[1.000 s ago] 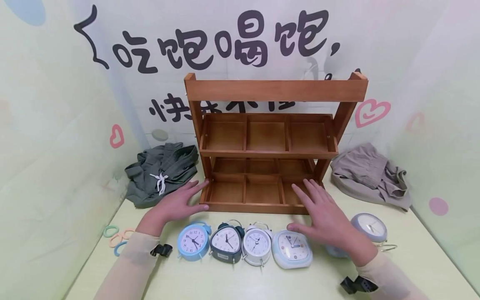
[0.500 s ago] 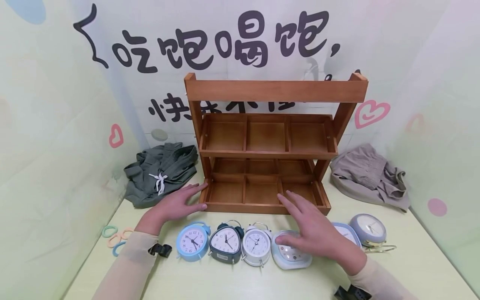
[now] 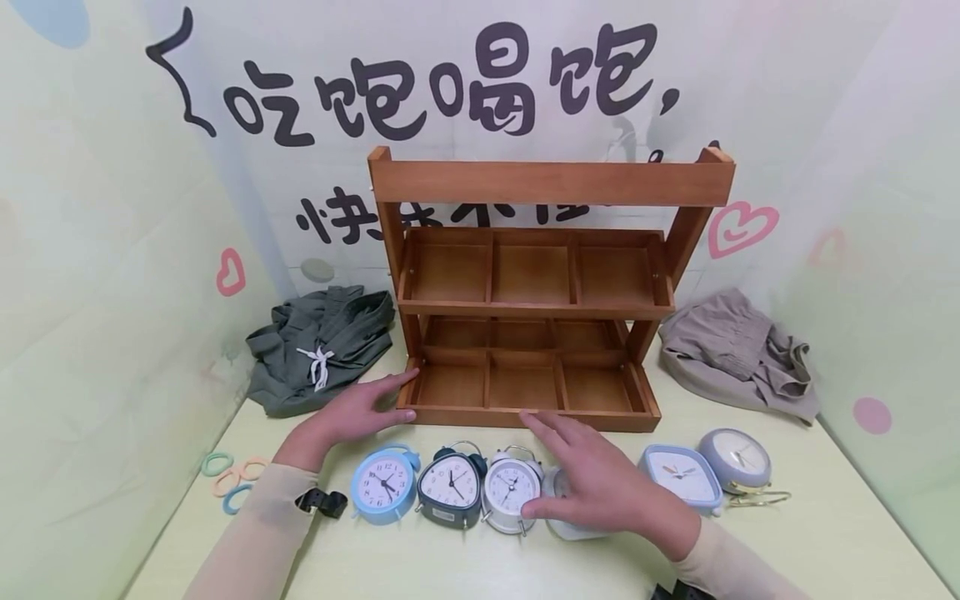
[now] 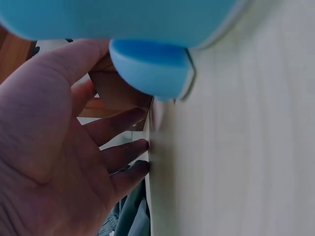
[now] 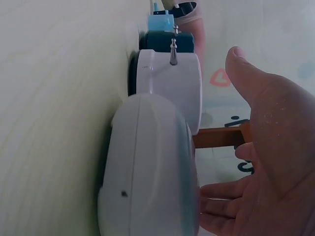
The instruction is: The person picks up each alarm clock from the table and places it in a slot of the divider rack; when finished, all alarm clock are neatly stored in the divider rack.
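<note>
My left hand [image 3: 352,414] has its fingers spread at the left end of the wooden rack [image 3: 528,419], with thumb and index tips at its lower front corner. My right hand [image 3: 603,479], fingers extended and holding nothing, hovers over the row of alarm clocks. It mostly covers a pale rounded-square clock [image 3: 576,531]. Left of it lie a white round clock [image 3: 510,492], a dark green triangular clock [image 3: 450,487] and a light blue round clock [image 3: 384,485]. In the right wrist view the pale clock [image 5: 147,172] is apart from or barely beside the fingers; I cannot tell which.
A blue square clock [image 3: 681,477] and a purple-grey round clock [image 3: 738,458] lie at the right. Dark green cloth [image 3: 322,350] is left of the rack, taupe cloth [image 3: 738,354] right. Small coloured rings [image 3: 227,482] lie at the table's left. Fabric walls surround the table.
My right hand has moved left and toward me, from the rack's lower right compartment to above the clocks, uncovering the blue square clock. My left hand has stayed at the rack's left end.
</note>
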Tool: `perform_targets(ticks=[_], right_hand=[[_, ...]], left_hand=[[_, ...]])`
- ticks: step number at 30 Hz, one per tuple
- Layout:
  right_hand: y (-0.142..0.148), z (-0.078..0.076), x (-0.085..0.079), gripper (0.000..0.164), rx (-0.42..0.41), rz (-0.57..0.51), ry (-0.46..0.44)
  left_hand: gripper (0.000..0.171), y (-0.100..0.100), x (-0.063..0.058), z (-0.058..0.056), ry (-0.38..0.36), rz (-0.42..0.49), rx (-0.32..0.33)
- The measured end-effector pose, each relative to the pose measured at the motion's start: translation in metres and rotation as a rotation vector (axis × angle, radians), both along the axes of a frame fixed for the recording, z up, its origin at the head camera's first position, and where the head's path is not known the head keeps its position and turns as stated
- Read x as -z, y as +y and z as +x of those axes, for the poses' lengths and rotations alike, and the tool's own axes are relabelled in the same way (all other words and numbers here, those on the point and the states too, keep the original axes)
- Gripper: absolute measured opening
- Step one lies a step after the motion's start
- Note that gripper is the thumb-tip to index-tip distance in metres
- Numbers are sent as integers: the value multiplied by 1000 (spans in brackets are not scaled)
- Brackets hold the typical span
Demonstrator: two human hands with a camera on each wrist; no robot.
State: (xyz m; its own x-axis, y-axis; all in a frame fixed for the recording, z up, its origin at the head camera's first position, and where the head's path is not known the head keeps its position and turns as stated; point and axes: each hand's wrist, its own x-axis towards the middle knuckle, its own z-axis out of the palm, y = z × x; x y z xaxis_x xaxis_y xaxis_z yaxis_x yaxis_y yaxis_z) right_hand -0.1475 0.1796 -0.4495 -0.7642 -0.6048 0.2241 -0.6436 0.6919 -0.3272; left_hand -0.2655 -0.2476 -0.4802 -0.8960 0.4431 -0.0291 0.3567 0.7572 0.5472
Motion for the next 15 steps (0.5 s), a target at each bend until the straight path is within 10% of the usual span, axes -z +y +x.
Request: perform_targets(ticks=[15], right_hand=[[-17, 4, 17, 109, -44, 63, -69]], left_hand=[[84, 0, 2, -2, -45, 36, -35]])
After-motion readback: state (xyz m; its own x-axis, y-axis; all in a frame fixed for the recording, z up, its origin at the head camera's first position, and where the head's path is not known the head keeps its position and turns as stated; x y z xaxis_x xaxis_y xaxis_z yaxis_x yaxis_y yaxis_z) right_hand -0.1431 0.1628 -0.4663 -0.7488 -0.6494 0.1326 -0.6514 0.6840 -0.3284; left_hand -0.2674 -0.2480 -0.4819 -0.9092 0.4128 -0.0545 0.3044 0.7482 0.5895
